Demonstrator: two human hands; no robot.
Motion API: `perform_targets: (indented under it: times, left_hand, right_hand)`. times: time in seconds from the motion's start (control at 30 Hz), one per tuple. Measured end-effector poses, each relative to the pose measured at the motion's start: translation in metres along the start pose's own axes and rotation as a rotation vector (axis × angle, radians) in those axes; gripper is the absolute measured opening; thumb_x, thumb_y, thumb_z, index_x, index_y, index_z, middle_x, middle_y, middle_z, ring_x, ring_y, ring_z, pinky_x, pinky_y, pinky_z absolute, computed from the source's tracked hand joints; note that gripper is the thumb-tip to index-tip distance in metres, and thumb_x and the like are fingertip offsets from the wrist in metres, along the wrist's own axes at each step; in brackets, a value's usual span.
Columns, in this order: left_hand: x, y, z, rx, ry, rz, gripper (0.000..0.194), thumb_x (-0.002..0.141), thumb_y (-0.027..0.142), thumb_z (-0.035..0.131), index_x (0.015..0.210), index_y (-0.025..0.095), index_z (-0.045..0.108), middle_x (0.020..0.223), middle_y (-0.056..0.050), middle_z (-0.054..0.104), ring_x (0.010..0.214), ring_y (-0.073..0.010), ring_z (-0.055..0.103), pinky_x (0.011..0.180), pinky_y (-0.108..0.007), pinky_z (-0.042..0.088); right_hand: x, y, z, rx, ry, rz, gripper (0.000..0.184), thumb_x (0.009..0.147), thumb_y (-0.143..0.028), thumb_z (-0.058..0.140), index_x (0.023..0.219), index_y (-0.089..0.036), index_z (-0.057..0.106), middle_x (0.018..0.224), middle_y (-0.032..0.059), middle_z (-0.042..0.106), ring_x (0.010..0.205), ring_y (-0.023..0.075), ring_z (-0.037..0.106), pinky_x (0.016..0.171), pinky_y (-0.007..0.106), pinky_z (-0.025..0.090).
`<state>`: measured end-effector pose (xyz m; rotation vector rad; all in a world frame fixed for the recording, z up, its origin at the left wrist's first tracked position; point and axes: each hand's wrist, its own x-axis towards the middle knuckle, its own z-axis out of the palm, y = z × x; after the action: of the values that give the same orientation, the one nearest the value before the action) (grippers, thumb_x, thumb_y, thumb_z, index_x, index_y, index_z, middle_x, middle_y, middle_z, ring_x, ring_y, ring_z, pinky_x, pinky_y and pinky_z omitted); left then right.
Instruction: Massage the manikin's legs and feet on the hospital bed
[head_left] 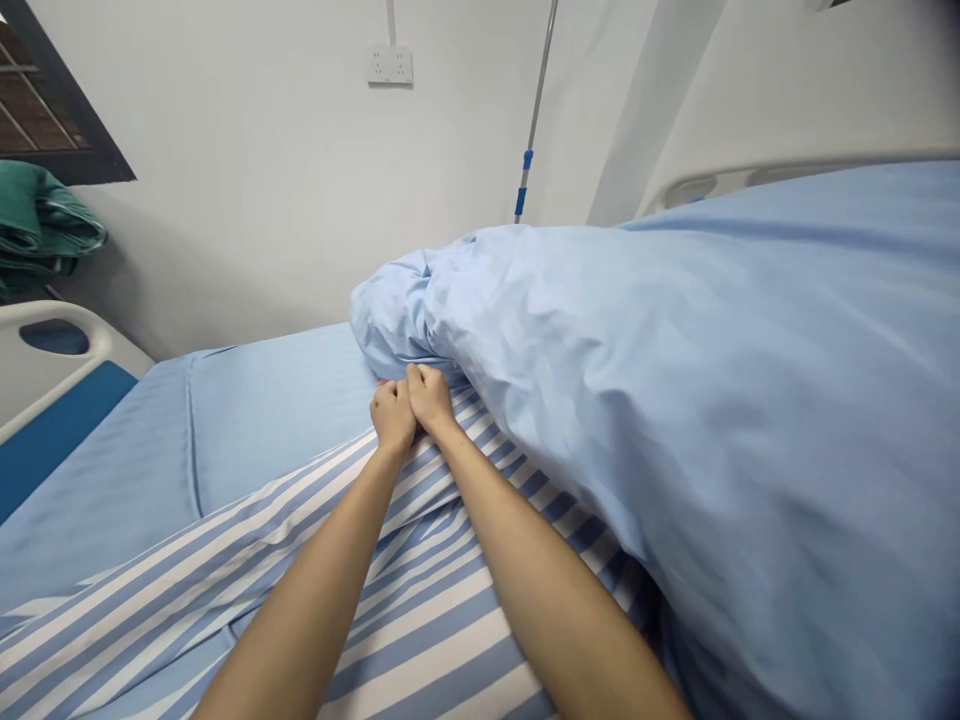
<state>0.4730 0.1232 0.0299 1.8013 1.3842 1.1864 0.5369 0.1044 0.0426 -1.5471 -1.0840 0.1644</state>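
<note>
My left hand (393, 414) and my right hand (430, 396) are side by side in the middle of the view, touching, both closed into fists. They grip the far end of a blue-and-white striped cloth (427, 640), which runs from the fists back toward me and spreads out to the left. My fingertips are hidden under the fists. Just beyond and to the right of my hands lies a bulky light blue quilt (570, 330), bunched and folded over part of the striped cloth. Beneath everything is a light blue bed sheet (277, 400).
At left stands a cream bed end board (112, 345) with a dark blue panel (67, 430). Folded green cloth (41, 225) sits behind it near a barred window (45, 90). A metal pole (541, 85) rises behind the bed by the wall, and a bed rail (720, 185) shows at right.
</note>
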Motion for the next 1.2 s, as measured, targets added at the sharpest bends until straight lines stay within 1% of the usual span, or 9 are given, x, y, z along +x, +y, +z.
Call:
perform_targets:
  times: [0.17, 0.23, 0.5, 0.63, 0.73, 0.93, 1.0, 1.1, 1.2]
  left_hand:
    - [-0.002, 0.002, -0.001, 0.064, -0.071, 0.032, 0.029, 0.078, 0.031, 0.038, 0.057, 0.019, 0.054, 0.063, -0.004, 0.061, 0.062, -0.0138, 0.049, 0.058, -0.025, 0.032]
    - [-0.004, 0.003, -0.002, 0.074, -0.075, 0.029, 0.029, 0.078, 0.03, 0.037, 0.057, 0.019, 0.054, 0.065, -0.005, 0.062, 0.063, -0.0141, 0.05, 0.059, -0.026, 0.033]
    - [-0.004, 0.007, -0.002, -0.015, -0.084, -0.033, 0.027, 0.074, 0.029, 0.038, 0.05, 0.02, 0.043, 0.057, -0.001, 0.052, 0.063, -0.0131, 0.045, 0.062, -0.025, 0.033]
    - [-0.003, 0.001, -0.024, -0.054, -0.146, -0.009, 0.029, 0.072, 0.029, 0.041, 0.045, 0.019, 0.04, 0.047, 0.003, 0.043, 0.054, -0.0098, 0.041, 0.055, -0.022, 0.031]
    - [-0.004, -0.02, -0.08, -0.048, -0.125, -0.029, 0.029, 0.073, 0.032, 0.041, 0.046, 0.019, 0.04, 0.045, 0.005, 0.036, 0.05, -0.0086, 0.037, 0.05, -0.022, 0.028]
    - [-0.013, -0.099, -0.271, 0.065, 0.095, -0.16, 0.031, 0.073, 0.035, 0.044, 0.046, 0.019, 0.037, 0.042, 0.006, 0.032, 0.045, -0.0084, 0.031, 0.047, -0.023, 0.025]
    - [-0.021, -0.133, -0.324, 0.171, 0.224, -0.203, 0.034, 0.073, 0.037, 0.045, 0.046, 0.02, 0.036, 0.042, 0.005, 0.034, 0.047, -0.0091, 0.033, 0.05, -0.023, 0.027]
    - [-0.036, -0.18, -0.366, 0.38, 0.241, -0.236, 0.034, 0.075, 0.039, 0.042, 0.047, 0.02, 0.035, 0.044, 0.005, 0.034, 0.049, -0.0104, 0.035, 0.051, -0.023, 0.026]
    - [-0.045, -0.208, -0.371, 0.686, 0.217, -0.244, 0.033, 0.076, 0.041, 0.04, 0.05, 0.02, 0.038, 0.047, 0.003, 0.041, 0.052, -0.0122, 0.038, 0.052, -0.024, 0.022]
  right_hand:
    - [0.0, -0.025, -0.019, -0.254, 0.081, -0.267, 0.034, 0.088, -0.034, 0.033, 0.062, -0.019, 0.048, 0.056, 0.0018, 0.053, 0.057, 0.0145, 0.047, 0.058, 0.025, 0.028]
    - [0.003, -0.027, -0.022, -0.275, 0.097, -0.311, 0.034, 0.088, -0.035, 0.033, 0.063, -0.019, 0.049, 0.056, 0.0016, 0.053, 0.055, 0.0137, 0.046, 0.058, 0.025, 0.027]
    - [0.009, 0.025, -0.005, -0.19, -0.035, -0.053, 0.036, 0.083, -0.036, 0.034, 0.052, -0.018, 0.041, 0.049, -0.0012, 0.045, 0.05, 0.0107, 0.034, 0.05, 0.024, 0.023]
    - [0.007, 0.028, -0.004, -0.166, -0.026, -0.052, 0.037, 0.082, -0.039, 0.034, 0.053, -0.018, 0.041, 0.049, -0.0018, 0.043, 0.051, 0.0106, 0.033, 0.05, 0.025, 0.022]
    - [0.007, 0.025, -0.005, -0.154, -0.015, -0.051, 0.037, 0.082, -0.041, 0.035, 0.053, -0.018, 0.041, 0.049, -0.0019, 0.042, 0.051, 0.0109, 0.033, 0.05, 0.025, 0.023]
    - [0.007, 0.026, -0.004, -0.175, -0.005, -0.035, 0.038, 0.08, -0.042, 0.036, 0.051, -0.019, 0.038, 0.048, -0.0024, 0.037, 0.051, 0.0108, 0.033, 0.05, 0.025, 0.022]
    - [0.006, 0.026, -0.004, -0.192, -0.007, -0.034, 0.038, 0.08, -0.043, 0.036, 0.051, -0.019, 0.036, 0.048, -0.0028, 0.035, 0.05, 0.0108, 0.032, 0.05, 0.025, 0.021]
    - [0.004, 0.024, -0.003, -0.218, -0.003, -0.047, 0.038, 0.08, -0.042, 0.036, 0.05, -0.019, 0.034, 0.047, -0.0033, 0.033, 0.05, 0.0107, 0.032, 0.049, 0.025, 0.022]
    - [0.002, 0.022, -0.002, -0.248, -0.006, -0.07, 0.037, 0.08, -0.041, 0.036, 0.05, -0.02, 0.034, 0.047, -0.0034, 0.032, 0.05, 0.0109, 0.032, 0.049, 0.025, 0.023]
